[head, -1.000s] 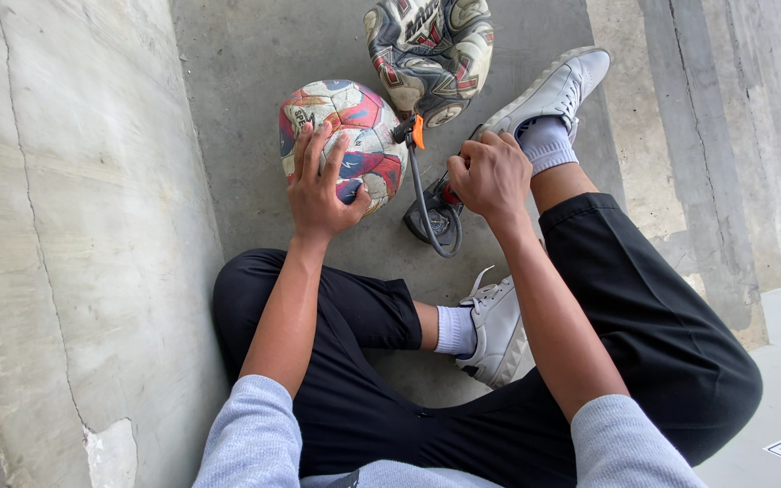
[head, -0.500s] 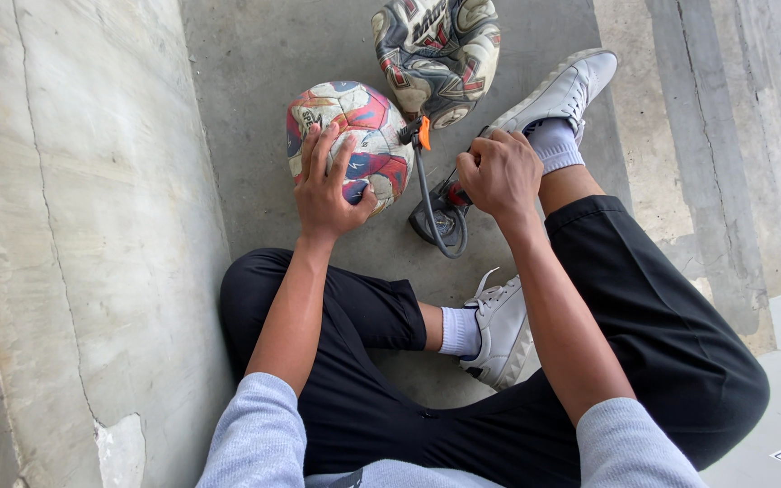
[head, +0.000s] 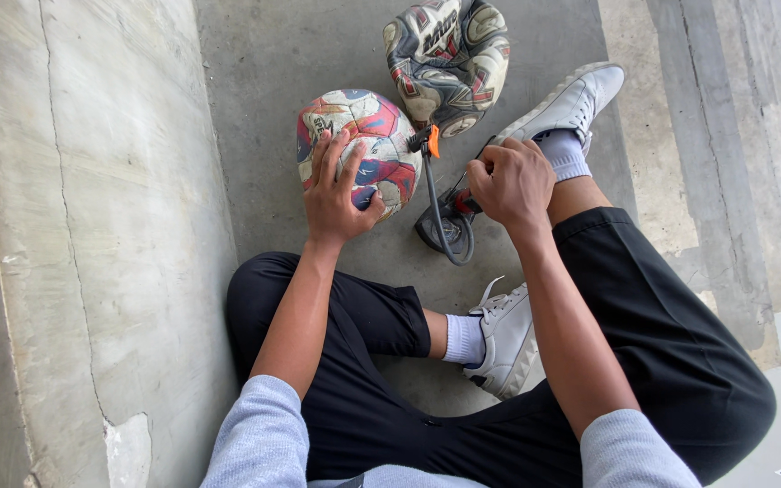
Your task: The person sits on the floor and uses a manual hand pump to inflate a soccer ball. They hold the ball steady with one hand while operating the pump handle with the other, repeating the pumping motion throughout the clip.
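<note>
The round red, white and blue panelled football (head: 359, 145) rests on the grey concrete floor (head: 273, 54), far of the crossed legs, so the black hose (head: 434, 203) with orange fitting reaches it. The left hand (head: 336, 190) lies spread flat on the ball, bracing it. The right hand (head: 512, 185) is closed around the small black pump (head: 445, 221), just right. A deflated dark crumpled football (head: 449, 59) lies farther off.

Grey concrete floor (head: 300, 54), cracked concrete ledge (head: 92, 235)
</note>
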